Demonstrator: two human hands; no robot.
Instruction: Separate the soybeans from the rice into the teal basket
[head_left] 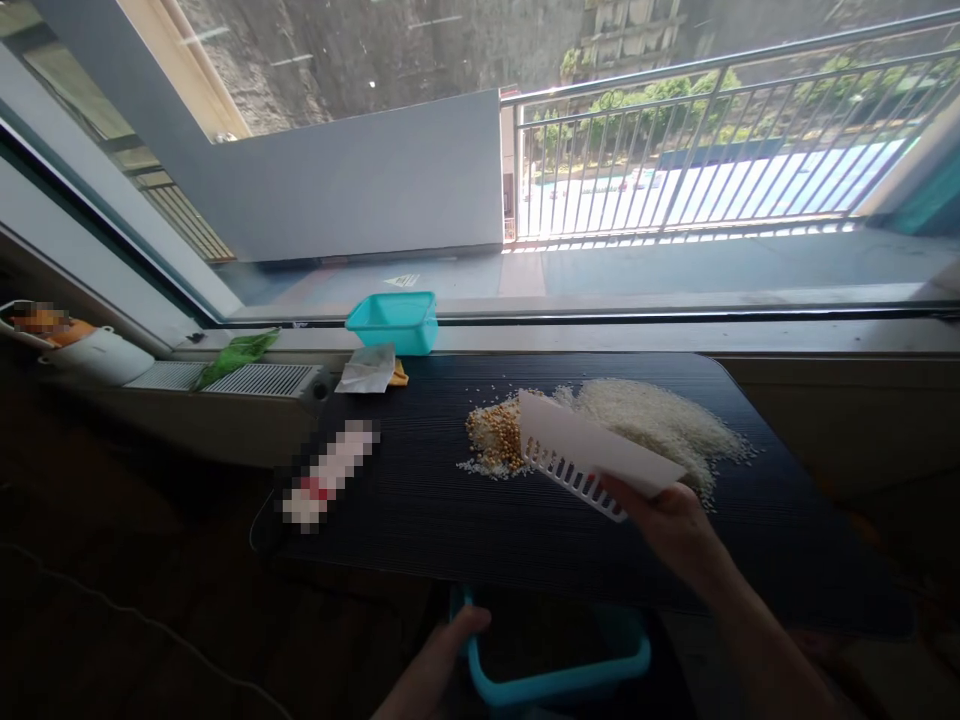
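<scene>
My right hand (671, 515) is closed on a white slotted plastic scoop (600, 445), tilted over the black table (420, 500). The scoop's far left edge is beside a small heap of round yellow beans (495, 435) mixed with rice. A larger pile of white rice (652, 415) spreads behind and to the right of the scoop, which hides part of it. Below the table's front edge, my left hand (450, 650) grips the left rim of a turquoise plastic basin (562, 685). The basin's inside is too dark to make out.
A second turquoise basin (396, 325) stands at the back by the window. Beside it lie a pale sheet (366, 368) and a yellowish scrap. A blurred pinkish item (334, 475) rests on the left. Beyond are a radiator (262, 380) with a green leafy item (236, 355).
</scene>
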